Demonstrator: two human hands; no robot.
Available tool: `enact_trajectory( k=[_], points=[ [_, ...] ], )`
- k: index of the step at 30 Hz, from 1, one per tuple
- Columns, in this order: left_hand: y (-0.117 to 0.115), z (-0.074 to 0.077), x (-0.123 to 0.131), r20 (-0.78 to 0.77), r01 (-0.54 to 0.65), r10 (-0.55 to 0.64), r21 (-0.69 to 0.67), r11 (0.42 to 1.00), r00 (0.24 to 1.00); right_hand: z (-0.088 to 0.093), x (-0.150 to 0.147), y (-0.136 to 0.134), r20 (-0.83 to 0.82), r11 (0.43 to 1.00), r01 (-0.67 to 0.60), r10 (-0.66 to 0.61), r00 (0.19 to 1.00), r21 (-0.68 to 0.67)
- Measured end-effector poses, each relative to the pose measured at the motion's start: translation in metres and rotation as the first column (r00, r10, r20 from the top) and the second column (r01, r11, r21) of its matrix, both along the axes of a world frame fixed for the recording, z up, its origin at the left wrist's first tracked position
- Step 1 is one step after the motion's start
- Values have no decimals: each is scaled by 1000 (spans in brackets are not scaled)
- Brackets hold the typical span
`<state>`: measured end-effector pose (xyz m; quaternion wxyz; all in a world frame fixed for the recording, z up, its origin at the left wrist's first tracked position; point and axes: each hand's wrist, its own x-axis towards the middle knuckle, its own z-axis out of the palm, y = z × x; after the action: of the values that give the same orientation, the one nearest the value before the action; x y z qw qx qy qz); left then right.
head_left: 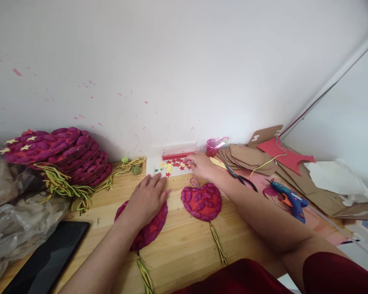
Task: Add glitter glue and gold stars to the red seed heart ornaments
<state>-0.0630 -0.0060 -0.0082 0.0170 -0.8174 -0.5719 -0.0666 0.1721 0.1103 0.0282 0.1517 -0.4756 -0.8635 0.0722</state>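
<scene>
My left hand (146,197) lies flat, fingers stretched, on a magenta heart-shaped ornament (151,230) with a yellow tassel. A second heart ornament (202,201) lies just to its right on the wooden table (178,249). My right hand (200,164) reaches past it to a white sheet of small red and yellow star stickers (171,166) at the wall, fingertips pinched at the stars. What they pinch is too small to make out.
A stack of finished ornaments (61,153) with yellow strings stands at the left. Scissors (242,178), a blue glue gun (290,200), a pink cup (213,146) and brown cardboard cutouts (248,157) lie at the right. A black tablet (49,259) and plastic bags (15,216) sit near left.
</scene>
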Motion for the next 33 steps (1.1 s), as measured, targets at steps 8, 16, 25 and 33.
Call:
enact_trajectory(
  k=[8,16,25,33],
  points=[
    [-2,8,4,-34,-30,29,-37,999,999,-1,2,-1,9,1000,16,-16,1000,-10],
    [-4,11,6,-29,-58,56,-51,997,998,2,8,-1,45,998,59,-57,997,-30],
    [0,3,2,-35,-28,27,-39,999,999,2,9,0,54,997,67,-65,996,-38],
    [-1,5,3,-9,-45,45,-28,999,999,2,16,-2,70,996,71,-67,995,-47]
  ],
)
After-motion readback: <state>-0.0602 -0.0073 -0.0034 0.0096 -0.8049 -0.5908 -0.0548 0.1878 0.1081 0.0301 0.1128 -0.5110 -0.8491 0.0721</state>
